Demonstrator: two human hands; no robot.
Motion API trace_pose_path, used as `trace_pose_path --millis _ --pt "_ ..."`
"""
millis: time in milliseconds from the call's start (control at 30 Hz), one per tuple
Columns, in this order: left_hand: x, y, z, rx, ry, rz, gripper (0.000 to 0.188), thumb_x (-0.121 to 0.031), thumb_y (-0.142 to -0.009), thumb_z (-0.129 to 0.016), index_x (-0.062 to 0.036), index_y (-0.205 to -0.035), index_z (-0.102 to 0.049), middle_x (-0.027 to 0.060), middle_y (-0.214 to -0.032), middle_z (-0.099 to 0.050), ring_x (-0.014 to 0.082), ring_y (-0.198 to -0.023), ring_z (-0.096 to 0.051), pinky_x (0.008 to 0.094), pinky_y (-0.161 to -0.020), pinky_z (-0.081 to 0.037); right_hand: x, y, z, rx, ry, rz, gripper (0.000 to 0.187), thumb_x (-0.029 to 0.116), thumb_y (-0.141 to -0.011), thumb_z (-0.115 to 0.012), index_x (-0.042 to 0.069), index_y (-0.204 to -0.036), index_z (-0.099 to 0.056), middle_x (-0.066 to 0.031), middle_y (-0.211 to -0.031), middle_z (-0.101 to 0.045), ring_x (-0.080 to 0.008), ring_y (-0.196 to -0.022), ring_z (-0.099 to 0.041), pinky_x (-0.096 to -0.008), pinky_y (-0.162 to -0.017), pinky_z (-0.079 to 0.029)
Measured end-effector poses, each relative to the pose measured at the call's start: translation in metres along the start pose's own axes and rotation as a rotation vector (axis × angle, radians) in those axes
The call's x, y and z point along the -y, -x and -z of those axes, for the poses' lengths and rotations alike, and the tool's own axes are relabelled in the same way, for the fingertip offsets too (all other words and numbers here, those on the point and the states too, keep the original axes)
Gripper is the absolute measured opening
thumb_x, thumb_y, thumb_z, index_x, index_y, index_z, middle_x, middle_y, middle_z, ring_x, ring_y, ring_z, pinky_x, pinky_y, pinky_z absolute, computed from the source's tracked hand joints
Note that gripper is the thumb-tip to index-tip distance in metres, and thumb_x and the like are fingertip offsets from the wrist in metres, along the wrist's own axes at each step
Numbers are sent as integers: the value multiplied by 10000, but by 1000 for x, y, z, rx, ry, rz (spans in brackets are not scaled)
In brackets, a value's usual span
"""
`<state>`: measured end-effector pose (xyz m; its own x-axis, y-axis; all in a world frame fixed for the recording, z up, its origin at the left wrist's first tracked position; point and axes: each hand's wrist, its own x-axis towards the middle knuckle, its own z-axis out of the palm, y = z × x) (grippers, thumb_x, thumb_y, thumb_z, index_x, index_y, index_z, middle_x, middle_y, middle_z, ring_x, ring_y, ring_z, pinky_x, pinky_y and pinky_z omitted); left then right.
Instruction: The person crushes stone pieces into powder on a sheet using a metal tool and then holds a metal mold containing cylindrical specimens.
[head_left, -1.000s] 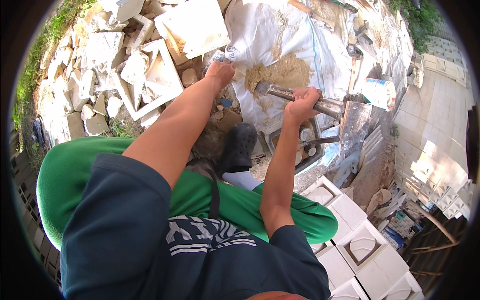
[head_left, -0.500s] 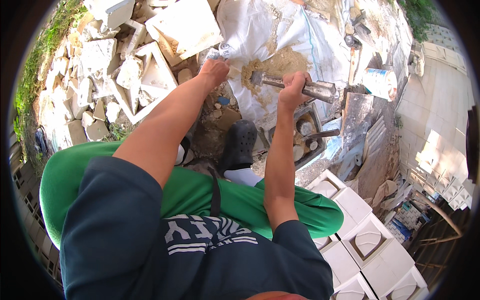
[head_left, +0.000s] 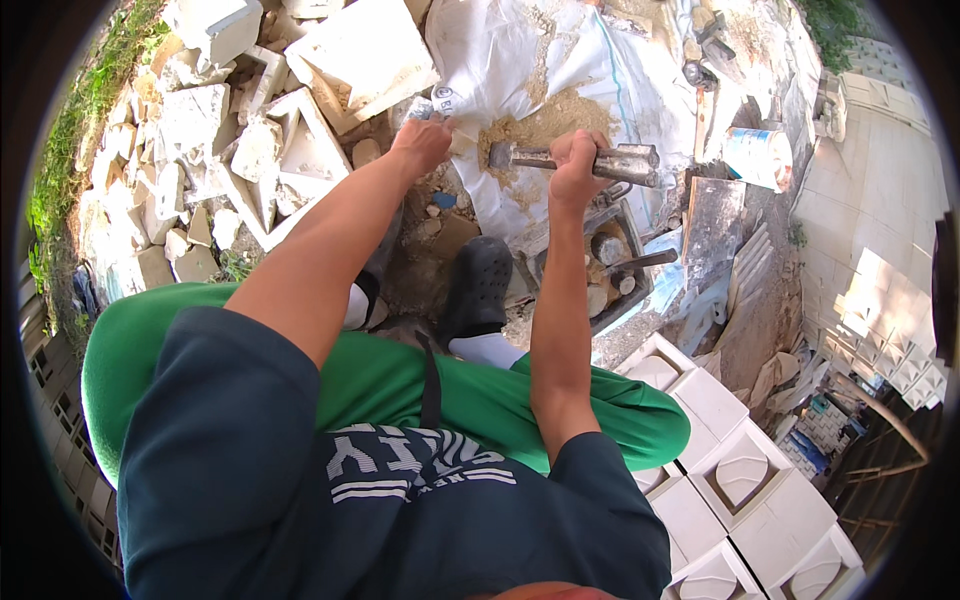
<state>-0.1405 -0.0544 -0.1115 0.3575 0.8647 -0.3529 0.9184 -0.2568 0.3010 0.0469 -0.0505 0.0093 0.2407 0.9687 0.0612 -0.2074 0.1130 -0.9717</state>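
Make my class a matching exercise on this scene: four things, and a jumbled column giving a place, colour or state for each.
Things:
1. Right hand
2. Sand
3. Trousers
4. Holed clog

Descriptions:
A. Green
B. Heaped on the white sheet
C. Black
D. Gripping a long grey tool

Right pairs: 1-D, 2-B, 3-A, 4-C

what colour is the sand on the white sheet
The sand is tan, clearest in the head view.

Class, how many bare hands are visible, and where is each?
2: the left hand, at the left edge of the white sheet; the right hand, gripping a long tool by the sand. No others show.
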Motion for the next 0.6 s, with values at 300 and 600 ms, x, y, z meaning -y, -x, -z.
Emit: trace_pose_path --millis 300,600 --pt "6 5 -7 3 7 42 580 -313 -782 -676 -17 -1223 -442 207 -1095 -574 342 -871 -634 430 -759 -498 104 -1 -35 -6 15 52 305 26 -794 -465 110 -557 -291 11 -460 -323 -91 -405 -294 -267 -420 -262" --pt "5 3 -14 -18 5 37 610 -320 -788 -661 -3 -1254 -427 217 -1129 -566 348 -849 -637 426 -748 -505 10 -16 -13 62 48 -3 261 19 -807 -492 86 -582 -377 21 -507 -387 -63 -449 -340 -243 -438 -286"
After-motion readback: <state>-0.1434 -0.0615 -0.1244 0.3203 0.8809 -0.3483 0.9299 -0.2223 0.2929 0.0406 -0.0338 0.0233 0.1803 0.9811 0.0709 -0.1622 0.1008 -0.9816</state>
